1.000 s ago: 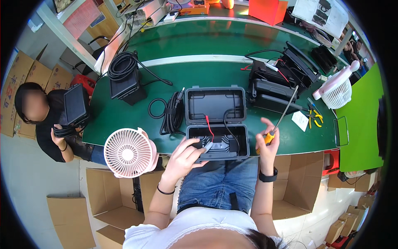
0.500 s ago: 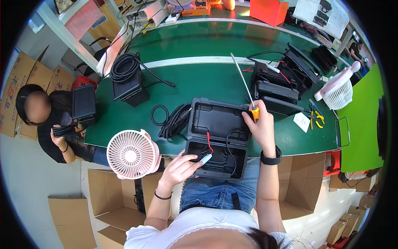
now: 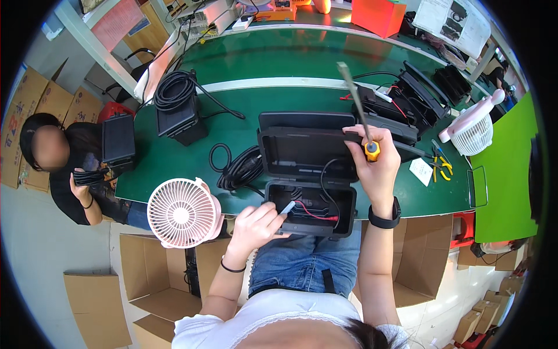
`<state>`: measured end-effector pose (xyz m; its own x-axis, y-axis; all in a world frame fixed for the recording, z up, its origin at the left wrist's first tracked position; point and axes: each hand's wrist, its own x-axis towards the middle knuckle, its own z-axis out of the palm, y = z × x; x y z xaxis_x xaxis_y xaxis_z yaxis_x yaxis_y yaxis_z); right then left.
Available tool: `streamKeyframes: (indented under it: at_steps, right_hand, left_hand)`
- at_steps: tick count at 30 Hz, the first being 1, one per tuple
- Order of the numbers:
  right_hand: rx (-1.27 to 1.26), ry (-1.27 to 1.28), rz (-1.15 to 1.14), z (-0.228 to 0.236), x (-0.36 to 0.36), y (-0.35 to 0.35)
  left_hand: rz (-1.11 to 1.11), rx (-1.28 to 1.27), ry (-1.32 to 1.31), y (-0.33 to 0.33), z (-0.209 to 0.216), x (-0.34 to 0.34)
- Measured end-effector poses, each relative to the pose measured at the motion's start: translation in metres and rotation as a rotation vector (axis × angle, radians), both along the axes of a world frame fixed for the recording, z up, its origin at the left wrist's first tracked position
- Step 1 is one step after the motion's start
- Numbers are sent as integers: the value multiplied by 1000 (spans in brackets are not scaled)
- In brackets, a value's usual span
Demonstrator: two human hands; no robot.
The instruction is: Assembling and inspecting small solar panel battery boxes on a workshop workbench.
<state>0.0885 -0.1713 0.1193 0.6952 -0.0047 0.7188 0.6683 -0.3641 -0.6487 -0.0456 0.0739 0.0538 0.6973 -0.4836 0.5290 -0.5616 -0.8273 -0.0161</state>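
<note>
A black plastic box [image 3: 311,228] is open over the table's front edge, its lid [image 3: 308,154] tilted up at the back. My left hand [image 3: 256,225] grips the box's front left wall. Its fingertips touch a pale tube-shaped connector [image 3: 288,207], from which a red wire [image 3: 314,215] runs inside the box. My right hand [image 3: 376,168] is closed around the yellow handle of a screwdriver [image 3: 372,151], blade pointing up and away. Thumb and fingers of that hand also pinch the lid's black right corner. Left of the box lies a coiled black cable [image 3: 241,170].
A pink fan [image 3: 181,214] stands at the front left, another fan [image 3: 474,131] at the right. Several black boxes [image 3: 386,110] stand behind my right hand, with pliers [image 3: 444,168] nearby. A co-worker [image 3: 75,168] sits at the left holding cable. Cardboard boxes [image 3: 421,262] are below.
The lid has tilted up and the box has shifted slightly right. My right hand with the screwdriver has moved right. The red wire now lies lower, across the inside of the box.
</note>
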Motion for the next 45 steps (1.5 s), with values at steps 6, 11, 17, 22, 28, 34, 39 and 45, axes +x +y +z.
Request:
streamKeyframes:
  at_steps: [6, 11, 17, 22, 28, 34, 39, 45]
  right_hand:
    - [-295, -35, -143, 9, -6, 5]
    - [-25, 88, -24, -7, -3, -2]
    - [256, 182, 151, -28, -8, -8]
    - [367, 309, 180, -36, -17, -11]
    - [394, 380, 157, -35, -18, -9]
    - [413, 345, 178, -42, -20, -8]
    - [411, 369, 196, -50, -22, -11]
    - [392, 350, 156, -54, -23, -8]
  left_hand:
    - [79, -133, 117, -16, 12, 27]
    - [103, -206, 171, -27, 13, 50]
    - [93, -511, 20, -30, -8, 47]
    - [90, -768, -38, -20, -36, 36]
    - [283, -885, 82, 1, -19, 54]
    - [384, -723, 107, 11, -15, 83]
    - [167, -792, 113, 3, -10, 68]
    - [127, -775, 167, -13, -13, 59]
